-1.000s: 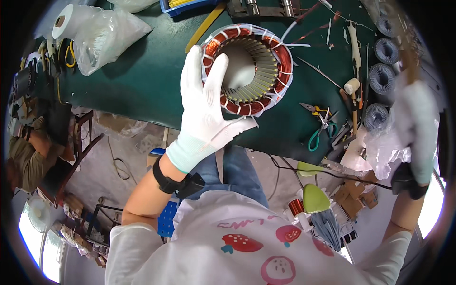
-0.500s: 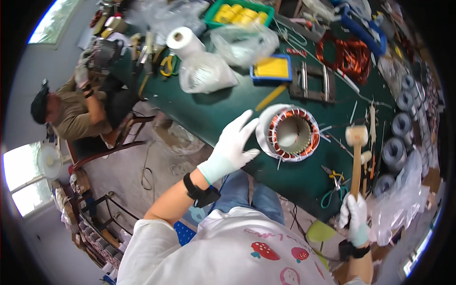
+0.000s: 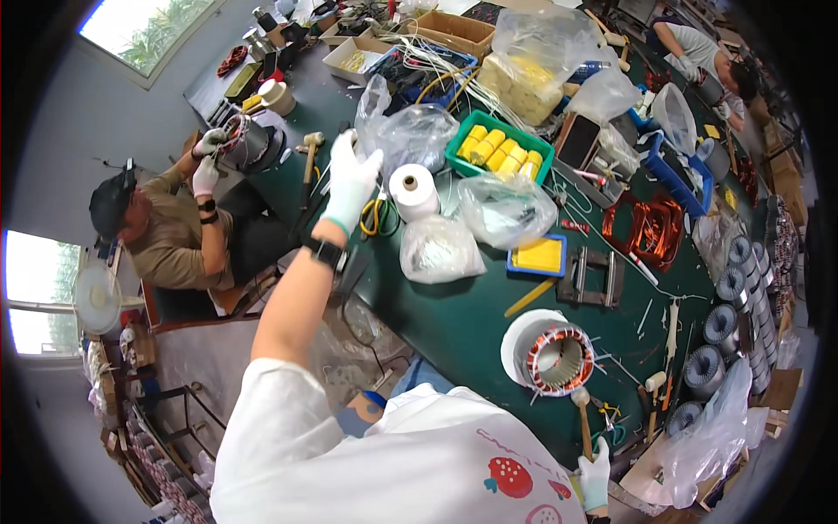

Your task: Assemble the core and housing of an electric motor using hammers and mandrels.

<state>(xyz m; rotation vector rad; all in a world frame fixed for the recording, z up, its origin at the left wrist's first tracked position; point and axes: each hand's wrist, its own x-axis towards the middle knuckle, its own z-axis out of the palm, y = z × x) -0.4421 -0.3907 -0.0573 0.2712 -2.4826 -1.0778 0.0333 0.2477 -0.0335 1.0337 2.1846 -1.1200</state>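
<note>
One left hand (image 3: 352, 185), white-gloved, is stretched to the far left on a raised forearm (image 3: 295, 306), thumb and fingers spread, near yellow-handled scissors (image 3: 381, 218) and a white roll (image 3: 414, 196). One right hand (image 3: 595, 478), low at the near right, is wrapped around a wooden mallet (image 3: 586, 428). One copper-wound stator (image 3: 573, 362) is placed on the green table (image 3: 454, 323), near right, just beyond the mallet's head.

Wound stator (image 3: 573, 358), right of centre in the lower half: upright, slotted bore open upward, copper coils ringed with white lacing. Wooden mallet (image 3: 587, 430), lower right: held by its handle, pale head at the stator's lower edge; contact I cannot confirm. Yellow-handled scissors (image 3: 378, 203), upper half left of centre; I see chiefly the handles.
</note>
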